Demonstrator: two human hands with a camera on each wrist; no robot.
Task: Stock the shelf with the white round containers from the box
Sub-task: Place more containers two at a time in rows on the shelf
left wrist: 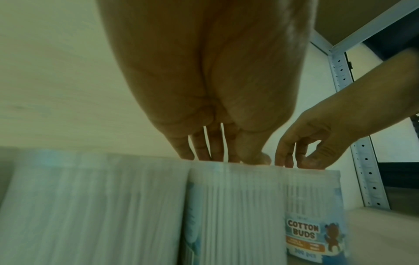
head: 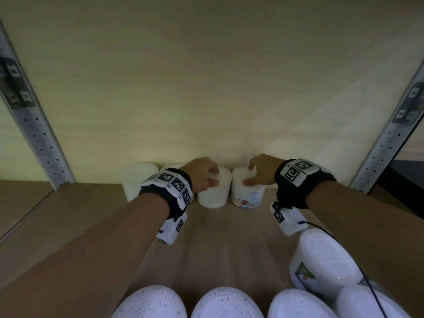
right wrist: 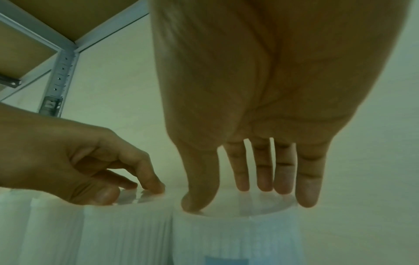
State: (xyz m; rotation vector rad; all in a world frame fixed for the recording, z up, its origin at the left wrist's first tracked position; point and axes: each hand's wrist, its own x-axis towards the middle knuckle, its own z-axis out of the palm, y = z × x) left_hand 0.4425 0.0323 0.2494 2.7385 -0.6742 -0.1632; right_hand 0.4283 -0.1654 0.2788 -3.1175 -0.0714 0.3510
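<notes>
My left hand (head: 203, 174) rests from above on a white round container (head: 214, 190) at the back of the shelf (head: 96, 216); its fingertips (left wrist: 205, 156) touch the lid, and they bend only a little. My right hand (head: 260, 171) does the same on the container with the cotton buds label (head: 247, 192), just beside the first one; its fingers (right wrist: 283, 177) are spread and straight on the lid. Two more containers (head: 137, 177) stand on the left, against the wall. More white containers (head: 321, 260) lie near me, below my arms.
</notes>
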